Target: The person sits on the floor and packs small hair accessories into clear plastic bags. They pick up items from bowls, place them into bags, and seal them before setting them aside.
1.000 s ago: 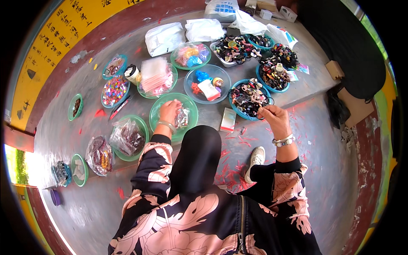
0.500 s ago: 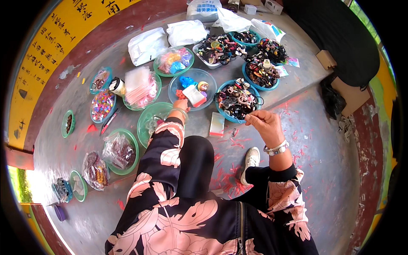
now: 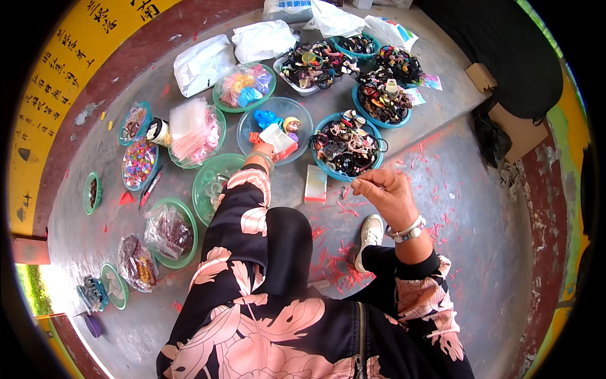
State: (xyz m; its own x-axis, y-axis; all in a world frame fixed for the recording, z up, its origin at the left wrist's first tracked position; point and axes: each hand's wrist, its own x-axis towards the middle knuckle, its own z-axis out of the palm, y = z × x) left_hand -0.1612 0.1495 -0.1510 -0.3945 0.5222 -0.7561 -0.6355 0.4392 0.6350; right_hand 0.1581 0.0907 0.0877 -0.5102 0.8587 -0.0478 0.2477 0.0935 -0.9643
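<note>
My left hand (image 3: 264, 151) reaches into a clear plastic bowl (image 3: 245, 140), its fingers curled at the near-left edge of a white packet with a red strip (image 3: 275, 138). Small blue, red and yellow items (image 3: 291, 124) lie around that packet. Farther right, my right hand (image 3: 385, 194) hovers by the near rim of a blue basket (image 3: 320, 163) full of dark hair ties (image 3: 350, 146). Its thumb and forefinger are pinched together; whatever sits between them is too small to make out. A similar white packet (image 3: 315, 184) lies on the floor between my hands.
Green bowls (image 3: 194, 208) and baskets of beads (image 3: 139, 163), pink-edged plastic sleeves (image 3: 189, 129) and bagged goods (image 3: 137, 262) spread to the left. More hair-tie baskets (image 3: 382, 104) and white bags (image 3: 202, 65) stand at the back. Red scraps (image 3: 341, 278) litter the floor near my shoe (image 3: 371, 235).
The view has shifted slightly, moving the scene leftward. My left hand has come farther over the white packet's edge. My right hand stays pinched near the blue basket's rim.
</note>
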